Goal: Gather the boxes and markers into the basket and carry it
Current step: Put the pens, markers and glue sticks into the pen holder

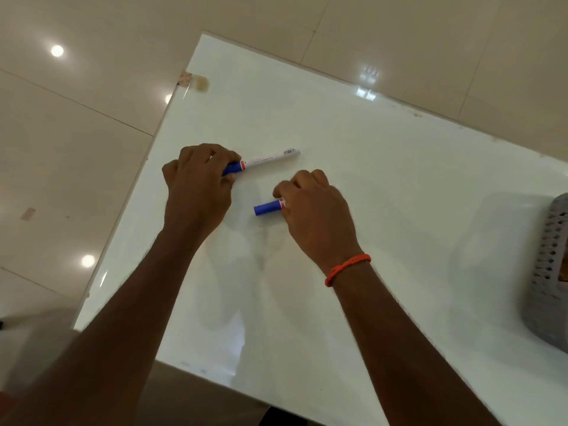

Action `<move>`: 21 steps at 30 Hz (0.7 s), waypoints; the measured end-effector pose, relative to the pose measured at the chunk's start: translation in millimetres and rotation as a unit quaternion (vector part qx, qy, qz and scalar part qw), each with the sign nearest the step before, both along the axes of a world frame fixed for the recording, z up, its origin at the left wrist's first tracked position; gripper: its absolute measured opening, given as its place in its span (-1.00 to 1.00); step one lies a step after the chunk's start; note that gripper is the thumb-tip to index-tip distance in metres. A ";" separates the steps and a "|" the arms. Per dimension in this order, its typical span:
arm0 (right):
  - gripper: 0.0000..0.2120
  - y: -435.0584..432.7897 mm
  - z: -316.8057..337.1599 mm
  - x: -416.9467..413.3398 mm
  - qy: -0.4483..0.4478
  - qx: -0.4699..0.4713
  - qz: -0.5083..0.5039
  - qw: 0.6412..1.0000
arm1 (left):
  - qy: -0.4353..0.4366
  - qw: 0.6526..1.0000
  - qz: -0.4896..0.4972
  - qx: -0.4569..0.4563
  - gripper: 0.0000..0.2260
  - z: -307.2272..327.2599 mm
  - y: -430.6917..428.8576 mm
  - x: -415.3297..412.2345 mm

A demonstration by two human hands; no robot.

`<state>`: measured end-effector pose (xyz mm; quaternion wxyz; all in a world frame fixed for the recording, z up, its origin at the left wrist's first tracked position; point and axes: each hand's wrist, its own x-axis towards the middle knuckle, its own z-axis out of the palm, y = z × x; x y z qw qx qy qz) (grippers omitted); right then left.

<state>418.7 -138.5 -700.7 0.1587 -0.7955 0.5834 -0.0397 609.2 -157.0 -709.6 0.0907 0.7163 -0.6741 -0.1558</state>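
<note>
Far marker [267,159], near marker [266,208]: long axes crosswise, blue caps leftward.

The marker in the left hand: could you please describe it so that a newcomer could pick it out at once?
On the white table, left of the grey basket, two blue-capped markers are in the hands. It is the farther marker, its cap gripped by the left hand; unlike the nearer marker, whose body hides under the right hand, its long white barrel shows in full.
</note>
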 end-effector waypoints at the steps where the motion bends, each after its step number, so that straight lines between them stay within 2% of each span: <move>1: -0.79 4.0 0.0 -4.1 0.005 0.001 -0.003 1.000 | 0.004 1.000 -0.003 -0.010 -0.76 0.5 2.1 0.6; 5: -0.83 18.0 3.2 -30.5 0.012 -0.010 0.010 1.000 | 0.021 0.998 -0.017 -0.053 -0.78 7.3 8.9 -1.3; 9: -0.88 21.8 16.7 -61.4 -0.052 0.003 -0.013 0.999 | 0.108 0.988 -0.044 -0.100 -0.79 26.3 12.8 -13.2; 14: -0.69 19.0 32.1 -93.2 -0.247 0.041 -0.132 0.959 | 0.159 0.978 -0.045 -0.128 -0.81 49.5 16.2 -33.4; 18: -0.48 22.8 40.9 -126.7 -0.265 0.040 -0.124 0.955 | 0.185 0.969 -0.064 -0.153 -0.81 61.7 22.3 -62.1; 21: -0.46 28.1 51.4 -153.6 -0.276 0.019 -0.111 0.955 | 0.214 0.960 -0.070 -0.169 -0.81 70.6 27.9 -91.8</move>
